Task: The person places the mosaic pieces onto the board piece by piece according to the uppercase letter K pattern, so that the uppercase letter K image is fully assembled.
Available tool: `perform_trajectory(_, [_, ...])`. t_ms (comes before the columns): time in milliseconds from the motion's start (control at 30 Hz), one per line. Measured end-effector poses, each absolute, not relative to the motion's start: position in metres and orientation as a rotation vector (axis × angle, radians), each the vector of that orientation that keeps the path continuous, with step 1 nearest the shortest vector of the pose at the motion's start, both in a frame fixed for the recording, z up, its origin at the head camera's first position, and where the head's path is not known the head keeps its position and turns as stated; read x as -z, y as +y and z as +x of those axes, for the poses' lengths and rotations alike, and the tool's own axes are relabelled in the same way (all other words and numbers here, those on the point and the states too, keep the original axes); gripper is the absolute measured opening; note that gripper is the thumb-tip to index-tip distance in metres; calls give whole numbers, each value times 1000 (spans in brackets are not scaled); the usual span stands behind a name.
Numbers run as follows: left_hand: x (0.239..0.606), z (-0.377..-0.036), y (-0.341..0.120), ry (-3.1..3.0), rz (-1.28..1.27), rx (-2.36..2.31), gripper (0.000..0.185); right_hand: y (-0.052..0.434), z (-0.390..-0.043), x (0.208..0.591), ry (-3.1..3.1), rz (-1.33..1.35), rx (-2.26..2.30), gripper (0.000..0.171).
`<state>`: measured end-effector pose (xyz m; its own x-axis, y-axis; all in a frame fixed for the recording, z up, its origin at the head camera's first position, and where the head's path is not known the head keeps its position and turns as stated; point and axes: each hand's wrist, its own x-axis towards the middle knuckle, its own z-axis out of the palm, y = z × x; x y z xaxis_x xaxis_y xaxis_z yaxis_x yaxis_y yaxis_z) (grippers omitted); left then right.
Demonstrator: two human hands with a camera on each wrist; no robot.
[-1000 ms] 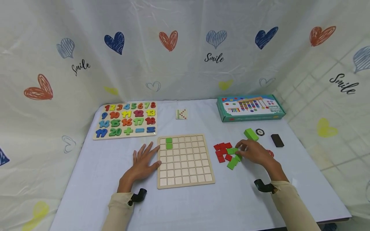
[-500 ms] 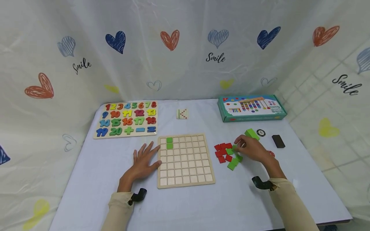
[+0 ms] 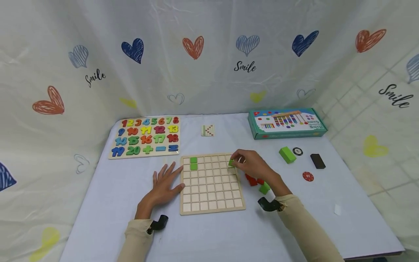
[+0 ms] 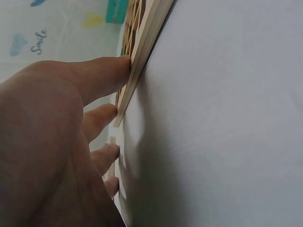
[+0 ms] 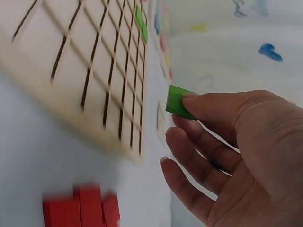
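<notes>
L hand (image 3: 165,186) lies flat-ish, fingers spread, thumb & index touching near edge of grid board (image 3: 210,188) on its side; holds nothing, prob. steadying it so it won't slide on the worktop (image 3: 203,238). R hand (image 3: 251,164) pinches a green tile (image 5: 175,100) btwn thumb & index over the board's far corner on that side, not set in a cell AFAICT; tip grip by the edge prob. keeps most of it clear for a small cell. Two green tiles (image 3: 194,166) sit in cells just beyond L fingertips, toward R hand. Red tiles (image 3: 251,180) & a green one (image 3: 264,187) lie loose just nearer than R hand, part hidden, prob. kept there for short reach. Pattern card (image 3: 208,130) sits beyond both hands, prob. for a clear view.
</notes>
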<state>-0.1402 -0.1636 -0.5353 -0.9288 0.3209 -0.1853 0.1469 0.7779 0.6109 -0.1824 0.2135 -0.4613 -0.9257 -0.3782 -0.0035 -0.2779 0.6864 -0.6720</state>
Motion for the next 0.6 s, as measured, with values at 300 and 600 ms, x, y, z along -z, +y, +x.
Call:
perform_trajectory(300, [537,-139,-164,2692,360,-897,75,132,-184,477,2673,-695,1067,12])
perform_trajectory(600, [537,-140,-164,2702,374,-869,75,83,-186,487,2724,-787,914,11])
